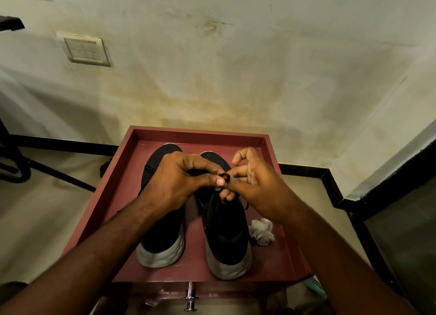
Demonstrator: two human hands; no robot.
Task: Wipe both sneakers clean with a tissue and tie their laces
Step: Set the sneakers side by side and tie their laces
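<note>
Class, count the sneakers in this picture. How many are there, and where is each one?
2. The left sneaker and the right sneaker stand side by side in the red tray, both partly covered by the hands. None seems hidden.

A dark red wooden tray-like tabletop with a raised rim [111, 198] carries two black sneakers with pale grey soles, the left one [162, 239] and the right one [226, 234] side by side, heels nearest, and a crumpled white tissue [261, 231] lying just beside the right sneaker
</note>
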